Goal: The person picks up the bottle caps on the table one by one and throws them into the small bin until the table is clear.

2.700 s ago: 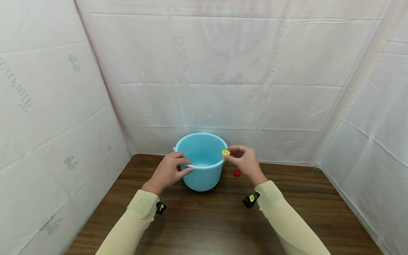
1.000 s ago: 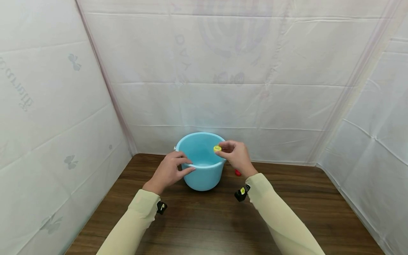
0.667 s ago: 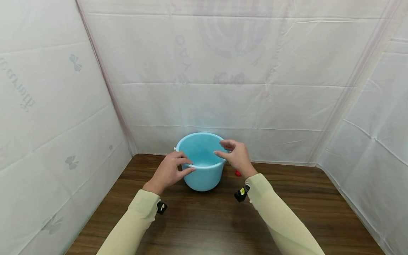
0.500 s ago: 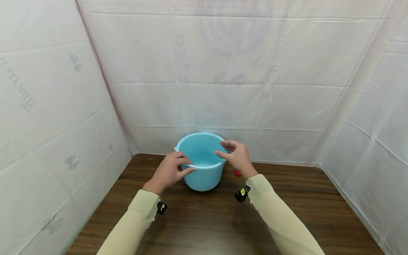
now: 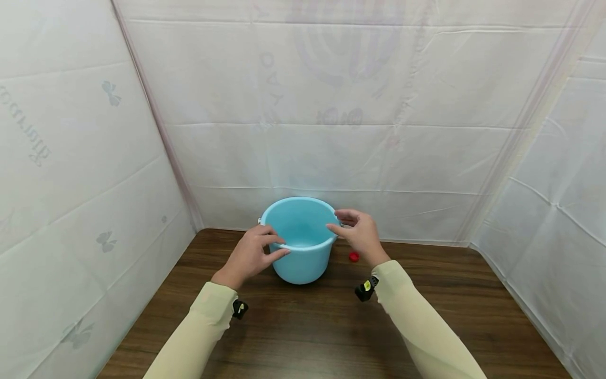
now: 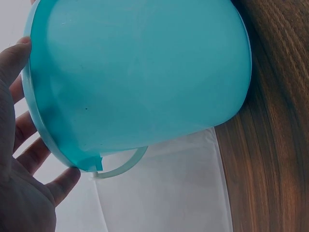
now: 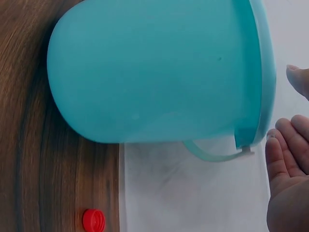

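I have my left hand [image 5: 250, 255] gripping, just left of the frame's centre; right of centre my right hand [image 5: 362, 235] hovers, thumb [image 7: 299, 82] parted from its fingers [image 7: 289, 145].

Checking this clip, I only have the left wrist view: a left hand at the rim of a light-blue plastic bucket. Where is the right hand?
Observer: The right hand is beside the rim on the right side of the bucket, holding nothing.
Operator: Does anything lie beyond my view on the dark wood-grain table?
Observer: Yes, a small round red plastic-looking cap lies to the right of the bucket, apart from it.
Operator: And inside the bucket?
Observer: The head view shows its far inner wall; the near rim hides at least part of the bottom.
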Tool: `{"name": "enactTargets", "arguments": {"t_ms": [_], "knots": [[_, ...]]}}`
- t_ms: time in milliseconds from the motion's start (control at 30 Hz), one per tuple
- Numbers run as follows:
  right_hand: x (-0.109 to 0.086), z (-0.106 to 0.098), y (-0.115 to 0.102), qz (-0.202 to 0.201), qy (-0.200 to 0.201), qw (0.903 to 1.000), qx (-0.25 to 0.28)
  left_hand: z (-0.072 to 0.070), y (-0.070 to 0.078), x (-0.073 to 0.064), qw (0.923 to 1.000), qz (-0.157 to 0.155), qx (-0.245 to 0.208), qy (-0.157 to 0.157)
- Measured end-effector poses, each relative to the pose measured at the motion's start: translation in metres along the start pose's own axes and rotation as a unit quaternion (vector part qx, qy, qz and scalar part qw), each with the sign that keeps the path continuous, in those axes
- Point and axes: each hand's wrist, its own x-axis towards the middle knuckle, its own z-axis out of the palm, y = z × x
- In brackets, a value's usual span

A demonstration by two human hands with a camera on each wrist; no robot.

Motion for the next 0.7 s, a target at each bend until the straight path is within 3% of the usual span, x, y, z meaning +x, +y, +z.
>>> {"name": "enactTargets", "arguments": {"t_ms": [700], "knots": [[-0.016, -0.028, 0.028, 0.008, 0.051, 0.9981, -0.034, 0.001, -0.001, 0.0, 1.0, -0.003, -0.002, -0.003]]}}
